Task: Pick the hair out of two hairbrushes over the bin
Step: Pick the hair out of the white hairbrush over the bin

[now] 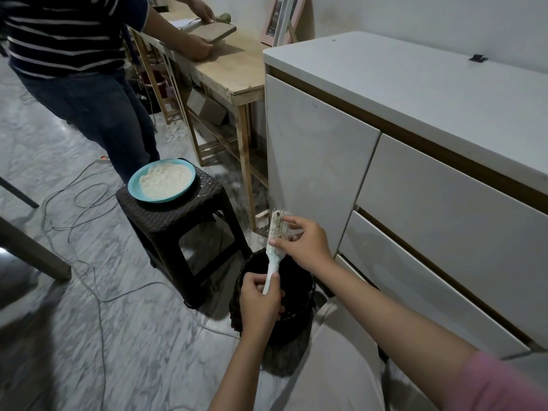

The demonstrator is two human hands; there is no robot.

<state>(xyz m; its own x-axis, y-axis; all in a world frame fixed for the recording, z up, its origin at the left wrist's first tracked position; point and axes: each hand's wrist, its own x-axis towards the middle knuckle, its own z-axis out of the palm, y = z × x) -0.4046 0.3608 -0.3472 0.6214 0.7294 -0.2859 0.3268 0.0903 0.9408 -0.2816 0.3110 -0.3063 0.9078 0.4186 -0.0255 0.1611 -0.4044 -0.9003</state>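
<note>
Your left hand (261, 301) wraps its fingers around the lower end of the handle of a white plastic hairbrush with pale bristles (274, 244), gripping it directly above the black woven bin (302, 315). The brush stands nearly upright, head tilted slightly away from you, over the bin's open mouth. Your right hand (305, 244) reaches in from the cabinet side of the bin; thumb and forefinger close on the bristled head, pinching at a dark tuft of hair (278, 216) caught near the top. Whether the fingertips actually have the strands, you cannot tell.

Just right of the bin stands a white cabinet with flat drawer fronts (415, 188). Left of the bin and slightly beyond it is a dark brown woven-pattern plastic stool (184, 221), carrying a teal round plate heaped with white rice (161, 182). Grey cables (89, 203) trail across the marbled floor left of the stool.

Beyond the bin, a bare wooden table (231, 75) abuts the cabinet. A second person in a striped shirt (68, 34) stands at it, both hands on a flat board (219, 32).
</note>
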